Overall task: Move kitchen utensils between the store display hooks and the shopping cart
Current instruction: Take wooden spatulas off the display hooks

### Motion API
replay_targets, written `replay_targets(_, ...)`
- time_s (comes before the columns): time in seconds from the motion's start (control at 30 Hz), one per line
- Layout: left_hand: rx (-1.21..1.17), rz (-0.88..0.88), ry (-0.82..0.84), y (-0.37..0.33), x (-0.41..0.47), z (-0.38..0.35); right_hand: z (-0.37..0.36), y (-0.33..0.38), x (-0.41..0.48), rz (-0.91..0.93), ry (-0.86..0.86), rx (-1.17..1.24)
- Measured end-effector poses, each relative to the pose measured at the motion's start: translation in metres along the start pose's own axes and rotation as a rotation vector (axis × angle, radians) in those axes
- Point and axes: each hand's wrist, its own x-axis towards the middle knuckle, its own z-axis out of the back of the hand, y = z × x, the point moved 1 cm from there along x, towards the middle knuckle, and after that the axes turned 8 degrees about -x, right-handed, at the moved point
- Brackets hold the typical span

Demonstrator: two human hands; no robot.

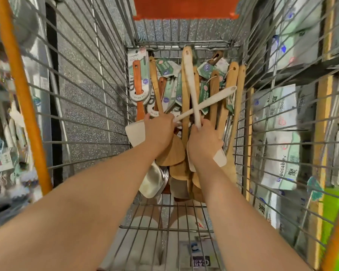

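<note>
While the left hand (159,132) grips one white spatula (213,101) and the right hand (204,145) grips a second white spatula (190,75), their handles cross above wooden utensils (232,75) piled in the shopping cart (164,227). What seem to be steel turners (155,182) lie beneath the wrists.

above: open | sides: cart wire walls (82,94) | far end: utensil pile (213,90) blocks | near cart floor (145,241): free
</note>
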Motion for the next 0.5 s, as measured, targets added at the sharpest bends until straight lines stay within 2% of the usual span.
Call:
replay_targets(0.23, -0.173, -0.067, -0.068, -0.037, -0.04, 0.028, 0.018, 0.0, -0.047, 0.048, -0.089, 0.138)
replay_targets(0.5, -0.211, -0.141, -0.141, -0.067, -0.122, 0.08, 0.056, -0.01, -0.122, 0.103, -0.241, 0.261)
